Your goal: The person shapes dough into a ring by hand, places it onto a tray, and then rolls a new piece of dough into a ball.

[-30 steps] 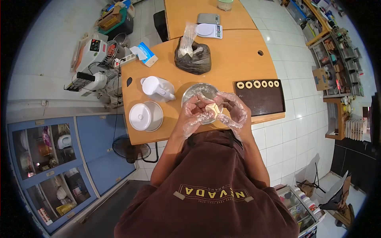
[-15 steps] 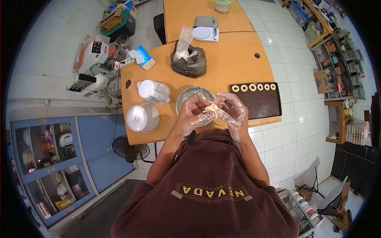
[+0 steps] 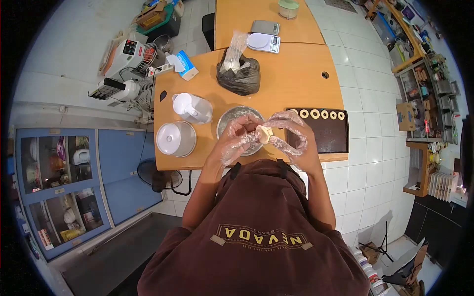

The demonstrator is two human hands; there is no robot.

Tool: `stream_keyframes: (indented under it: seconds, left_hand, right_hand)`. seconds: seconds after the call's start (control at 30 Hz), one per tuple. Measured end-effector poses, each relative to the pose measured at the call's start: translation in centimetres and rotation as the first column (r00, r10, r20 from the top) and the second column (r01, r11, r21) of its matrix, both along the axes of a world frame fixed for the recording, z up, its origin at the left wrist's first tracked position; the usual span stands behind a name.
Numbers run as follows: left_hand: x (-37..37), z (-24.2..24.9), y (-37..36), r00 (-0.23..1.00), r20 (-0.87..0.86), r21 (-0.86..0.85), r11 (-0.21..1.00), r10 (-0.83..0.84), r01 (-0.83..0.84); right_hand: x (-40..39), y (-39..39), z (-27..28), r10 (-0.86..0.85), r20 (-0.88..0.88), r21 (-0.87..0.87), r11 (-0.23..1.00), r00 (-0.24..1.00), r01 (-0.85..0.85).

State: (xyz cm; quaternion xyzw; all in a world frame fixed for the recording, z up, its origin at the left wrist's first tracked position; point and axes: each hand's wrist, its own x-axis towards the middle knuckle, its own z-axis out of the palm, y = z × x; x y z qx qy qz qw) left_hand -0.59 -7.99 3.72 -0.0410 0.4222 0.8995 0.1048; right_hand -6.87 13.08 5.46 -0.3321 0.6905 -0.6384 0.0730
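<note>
A small piece of pale dough [image 3: 265, 134] is pinched between my two flour-dusted hands, in front of a metal bowl [image 3: 223, 124] on the wooden table. My left hand [image 3: 238, 139] holds its left side with fingers curled. On the other side, my right hand [image 3: 292, 138] grips it between thumb and fingertips. Behind my right hand lies a dark baking tray [image 3: 332, 136] with several dough rings [image 3: 315, 114] in a row along its far edge; my fingers partly cover the tray's left end.
Left of the bowl stand a white pitcher [image 3: 193, 107] and a round white container [image 3: 170, 139]. Farther back are a black plastic bag [image 3: 240, 80], a white scale [image 3: 263, 42], a grey scale [image 3: 265, 27] and a blue box [image 3: 186, 65].
The view has shifted slightly. Between my fingers the dough has changed from a loose, folded shape to a more compact one, and my right hand's fingers are more arched.
</note>
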Motion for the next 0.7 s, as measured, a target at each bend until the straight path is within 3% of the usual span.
stream_keyframes:
  seconds: [0.23, 0.7]
  left_hand:
    - [0.3, 0.8, 2.1, 0.998, 0.017, -0.082, 0.995, 0.061, -0.06]
    - [1.5, 0.0, 5.2, 0.993, 0.017, -0.048, 0.992, 0.114, -0.113]
  right_hand:
    - [0.3, 0.6, -0.5, -0.136, -0.17, -0.056, 0.99, 0.976, 0.128]
    - [1.3, 2.9, -1.0, -0.198, -0.251, -0.07, 0.98, 0.948, 0.186]
